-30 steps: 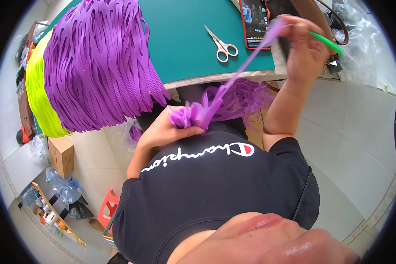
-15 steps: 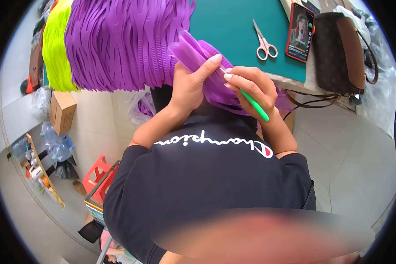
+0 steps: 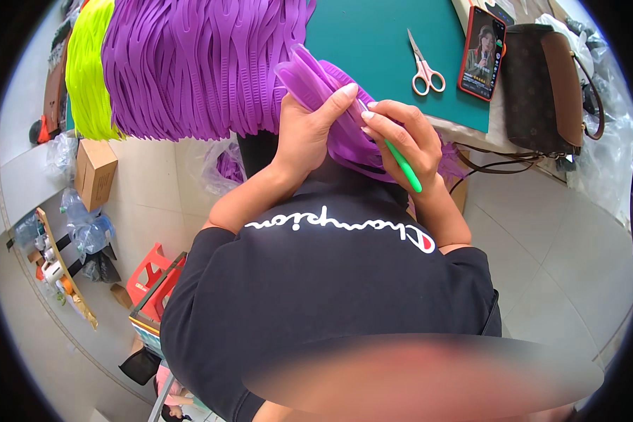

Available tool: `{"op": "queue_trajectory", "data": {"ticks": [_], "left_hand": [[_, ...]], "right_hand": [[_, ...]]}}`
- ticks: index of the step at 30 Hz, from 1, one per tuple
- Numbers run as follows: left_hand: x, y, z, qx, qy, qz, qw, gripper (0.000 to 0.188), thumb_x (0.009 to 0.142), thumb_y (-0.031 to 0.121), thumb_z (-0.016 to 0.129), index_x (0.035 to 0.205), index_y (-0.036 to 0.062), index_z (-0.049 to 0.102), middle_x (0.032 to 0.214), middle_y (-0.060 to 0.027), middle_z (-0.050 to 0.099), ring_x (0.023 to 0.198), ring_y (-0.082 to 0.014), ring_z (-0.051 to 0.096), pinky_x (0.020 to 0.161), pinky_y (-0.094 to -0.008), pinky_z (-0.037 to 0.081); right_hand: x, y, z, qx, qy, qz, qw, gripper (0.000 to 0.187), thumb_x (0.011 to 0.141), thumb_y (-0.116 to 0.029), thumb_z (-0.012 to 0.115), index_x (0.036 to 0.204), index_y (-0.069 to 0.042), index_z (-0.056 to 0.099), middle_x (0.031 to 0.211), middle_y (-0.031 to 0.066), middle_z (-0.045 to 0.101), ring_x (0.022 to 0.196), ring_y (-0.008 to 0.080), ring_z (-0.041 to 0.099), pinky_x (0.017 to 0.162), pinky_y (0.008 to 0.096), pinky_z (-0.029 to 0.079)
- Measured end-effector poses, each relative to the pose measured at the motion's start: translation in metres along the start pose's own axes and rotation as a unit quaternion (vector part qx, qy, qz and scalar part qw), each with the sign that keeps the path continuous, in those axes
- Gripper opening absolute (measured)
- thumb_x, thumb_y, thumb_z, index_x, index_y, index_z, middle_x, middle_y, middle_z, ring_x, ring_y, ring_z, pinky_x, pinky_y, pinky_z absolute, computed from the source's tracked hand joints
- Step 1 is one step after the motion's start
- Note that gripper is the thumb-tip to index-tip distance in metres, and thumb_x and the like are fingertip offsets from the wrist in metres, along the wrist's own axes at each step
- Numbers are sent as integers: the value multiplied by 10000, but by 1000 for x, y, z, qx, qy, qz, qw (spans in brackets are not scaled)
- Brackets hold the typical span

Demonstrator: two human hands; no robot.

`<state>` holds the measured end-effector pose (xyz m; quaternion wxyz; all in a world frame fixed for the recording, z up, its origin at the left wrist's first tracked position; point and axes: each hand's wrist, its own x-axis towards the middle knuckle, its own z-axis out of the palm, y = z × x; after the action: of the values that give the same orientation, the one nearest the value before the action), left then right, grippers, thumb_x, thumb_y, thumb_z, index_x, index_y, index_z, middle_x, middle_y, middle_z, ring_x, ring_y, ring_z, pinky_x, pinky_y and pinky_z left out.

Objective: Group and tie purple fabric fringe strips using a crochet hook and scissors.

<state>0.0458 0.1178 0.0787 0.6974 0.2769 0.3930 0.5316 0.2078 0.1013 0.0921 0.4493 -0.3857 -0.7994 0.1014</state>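
Observation:
My left hand (image 3: 307,133) is closed around a bundle of purple ribbed rubber straps (image 3: 304,76), with its thumb lying across them. The straps fan out above the fist, and more of them hang below it, in front of my black shirt. In my right hand (image 3: 416,133) a slim tool with a green handle (image 3: 404,167) is held like a pen. Its thin metal tip points at the straps beside my left thumb; whether it touches them I cannot tell. On the table's left lies a large heap of purple straps (image 3: 197,63).
Neon yellow straps (image 3: 89,74) lie left of the purple heap. Pink-handled scissors (image 3: 427,76), a phone (image 3: 481,60) in a red case and a brown handbag (image 3: 541,88) are on the green mat's right side and beyond. A cardboard box (image 3: 95,172) and a red stool (image 3: 151,278) stand on the left floor.
My right hand and the green-handled tool have shifted slightly, the handle's end moving a little left. The left hand keeps its grip on the straps, and the whole view has moved slightly.

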Motion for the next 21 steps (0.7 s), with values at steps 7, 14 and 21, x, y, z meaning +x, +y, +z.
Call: {"op": "queue_trajectory", "data": {"ticks": [7, 14, 21], "left_hand": [[0, -3, -1, 155, 19, 94, 983, 94, 891, 72, 651, 845, -10, 651, 735, -52, 675, 657, -105, 639, 603, -246, 514], [0, 10, -2, 13, 9, 91, 996, 65, 905, 36, 621, 884, -25, 617, 702, -80, 657, 650, -152, 654, 597, -271, 526], [-7, -4, -4, 74, -48, 48, 995, 137, 884, 4, 643, 1014, -9, 601, 939, -75, 661, 822, -145, 646, 735, -284, 529]], "right_hand": [[4, -5, -8, -46, -37, 48, 997, 215, 742, 16, 727, 948, -23, 678, 908, 114, 634, 715, 216, 603, 575, 287, 479], [15, -1, -34, 315, -83, 355, 876, 65, 912, -36, 598, 881, 11, 631, 815, 83, 639, 761, 127, 577, 661, 270, 449], [10, 5, -8, 300, -70, 317, 897, 223, 872, -11, 635, 784, -68, 438, 838, 69, 590, 778, 128, 556, 711, 257, 461]]}}
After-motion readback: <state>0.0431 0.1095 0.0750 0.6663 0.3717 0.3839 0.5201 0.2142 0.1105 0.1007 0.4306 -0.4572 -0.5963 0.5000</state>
